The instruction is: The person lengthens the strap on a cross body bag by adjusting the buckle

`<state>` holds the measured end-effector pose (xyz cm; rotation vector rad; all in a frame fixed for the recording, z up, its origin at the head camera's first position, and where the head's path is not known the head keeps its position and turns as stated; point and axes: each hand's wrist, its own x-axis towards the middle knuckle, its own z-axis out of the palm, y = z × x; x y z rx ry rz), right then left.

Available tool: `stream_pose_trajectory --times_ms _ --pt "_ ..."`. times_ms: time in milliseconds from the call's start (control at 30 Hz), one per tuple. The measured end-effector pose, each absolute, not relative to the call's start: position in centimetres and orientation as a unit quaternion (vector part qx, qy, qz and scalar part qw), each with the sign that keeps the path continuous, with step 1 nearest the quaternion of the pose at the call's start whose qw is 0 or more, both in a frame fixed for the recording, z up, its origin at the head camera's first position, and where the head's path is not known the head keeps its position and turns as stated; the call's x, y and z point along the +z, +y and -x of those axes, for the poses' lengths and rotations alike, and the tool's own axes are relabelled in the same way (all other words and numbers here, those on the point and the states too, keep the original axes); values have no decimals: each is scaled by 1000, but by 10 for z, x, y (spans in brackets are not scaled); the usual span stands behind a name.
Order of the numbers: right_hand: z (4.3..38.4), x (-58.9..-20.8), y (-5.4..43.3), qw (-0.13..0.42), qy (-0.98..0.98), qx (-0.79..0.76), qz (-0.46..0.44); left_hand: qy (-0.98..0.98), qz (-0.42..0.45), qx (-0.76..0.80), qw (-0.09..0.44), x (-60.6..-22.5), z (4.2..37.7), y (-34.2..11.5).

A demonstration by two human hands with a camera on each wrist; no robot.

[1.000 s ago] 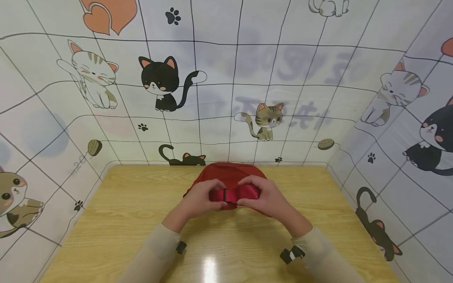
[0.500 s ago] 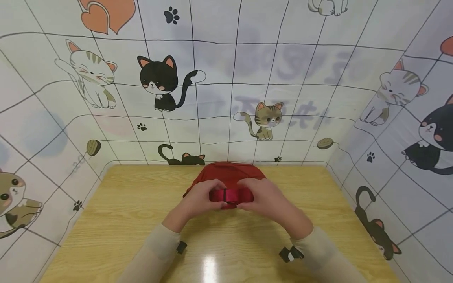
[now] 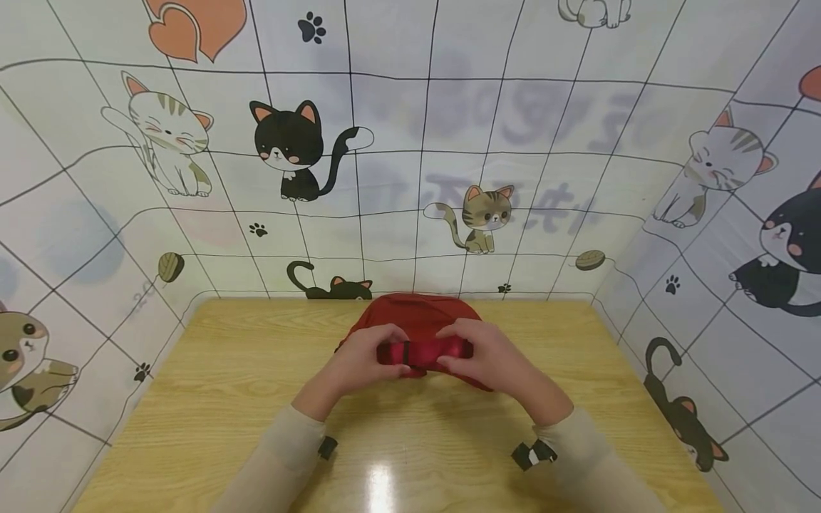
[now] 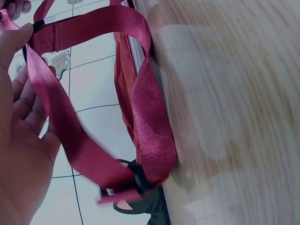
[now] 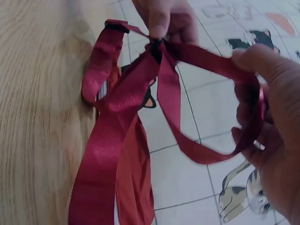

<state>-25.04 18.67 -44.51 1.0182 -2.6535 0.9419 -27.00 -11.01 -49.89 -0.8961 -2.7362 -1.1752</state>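
Note:
A crimson webbing strap (image 3: 436, 350) stretches between the two hands, in front of a red cloth bag (image 3: 420, 313). The left hand (image 3: 367, 362) pinches the strap at a black slider buckle (image 4: 39, 25), thumb on top. Off to the right, the right hand (image 3: 484, 356) holds a loop of the webbing (image 5: 201, 155) between thumb and curled fingers. In the left wrist view, another black slider (image 4: 139, 179) hangs low on the strap, slightly blurred. Both hands partly cover the bag in the head view.
The bag lies on a light wooden table (image 3: 256, 399) near its back edge. Behind and at the sides stand white gridded walls (image 3: 391, 178) printed with cartoon cats. Black-and-white pieces (image 3: 534, 454) stick out at the right cuff.
The right hand first slid left along the strap toward the left hand, then moved back right with the webbing. The left hand has stayed nearly still.

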Motion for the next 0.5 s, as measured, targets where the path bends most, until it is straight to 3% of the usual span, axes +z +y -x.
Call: stream_pose_trajectory --times_ms 200,300,500 --pt "259 -454 210 70 -822 455 -335 -876 279 -393 15 -499 272 -114" --pt "259 -460 216 68 -825 452 -333 -877 275 -394 11 -498 273 -115" --pt "257 -470 229 114 -849 410 -313 -877 273 -394 5 -499 272 -115"
